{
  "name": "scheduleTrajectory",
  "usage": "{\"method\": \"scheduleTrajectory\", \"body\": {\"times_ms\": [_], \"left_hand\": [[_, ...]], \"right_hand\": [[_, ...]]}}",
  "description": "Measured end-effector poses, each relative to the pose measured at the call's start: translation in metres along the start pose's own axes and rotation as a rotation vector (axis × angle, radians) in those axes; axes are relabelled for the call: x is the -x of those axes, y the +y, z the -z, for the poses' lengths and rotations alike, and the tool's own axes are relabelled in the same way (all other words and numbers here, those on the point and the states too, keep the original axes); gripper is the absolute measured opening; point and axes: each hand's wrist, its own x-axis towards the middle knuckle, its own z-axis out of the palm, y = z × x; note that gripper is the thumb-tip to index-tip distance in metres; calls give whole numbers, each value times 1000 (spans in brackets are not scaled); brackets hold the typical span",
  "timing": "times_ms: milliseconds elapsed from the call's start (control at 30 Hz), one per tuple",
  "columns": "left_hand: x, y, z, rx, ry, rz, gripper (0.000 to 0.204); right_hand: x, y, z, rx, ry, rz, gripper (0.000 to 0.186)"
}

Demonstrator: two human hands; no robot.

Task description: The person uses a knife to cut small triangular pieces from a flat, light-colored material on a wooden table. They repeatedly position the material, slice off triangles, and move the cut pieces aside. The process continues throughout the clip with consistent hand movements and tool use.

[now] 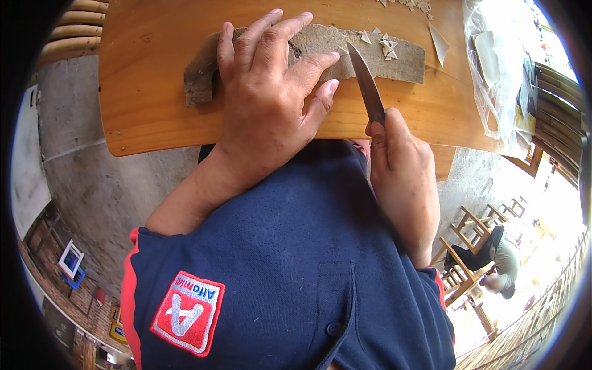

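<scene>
Nearest, at six o'clock: navy shirt (265, 216). At twelve: left hand (265, 77), spread on curved wooden block (407, 65), index fingertip (330, 58) against triangular chip (343, 51). Near two: right hand (404, 157), wrapped round knife (365, 83). Could nick that fingertip through a knife slip; could scatter loose chips (389, 49) at one through a bump.

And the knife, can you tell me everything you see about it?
The knife has a slim, dark, metal-looking blade narrowing to a point. The right hand grips it, hiding its handle. The blade slants up and left in the picture, its tip over the curved wooden board; whether they touch, I can't tell.
</scene>
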Motion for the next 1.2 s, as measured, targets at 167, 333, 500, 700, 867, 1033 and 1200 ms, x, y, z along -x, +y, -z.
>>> {"method": "scheduleTrajectory", "body": {"times_ms": [167, 333, 500, 700, 867, 1033, 1200], "left_hand": [[0, 0, -1, -2, -5, 8, 29], [0, 0, 0, -43, -22, 11, 32], [0, -1, 3, -89, -46, 4, 32], [-1, 0, 3, -96, -42, 7, 31], [-1, -1, 2, -92, -34, 7, 30], [-2, -2, 0, -94, -17, 1, 29], [-4, -1, 0, -12, 13, 21, 27]], "right_hand": [[0, -1, 0, 1, 9, 0, 12], [0, -2, 0, 22, 31, 54, 11], [-3, -2, -3, 36, 36, 91, 11], [-5, 1, -3, 120, 30, 123, 11], [-7, 2, -7, 201, 34, 152, 13], [-10, 5, -9, 248, 43, 165, 15], [-3, 8, 4, 76, -24, 57, 10]]}}
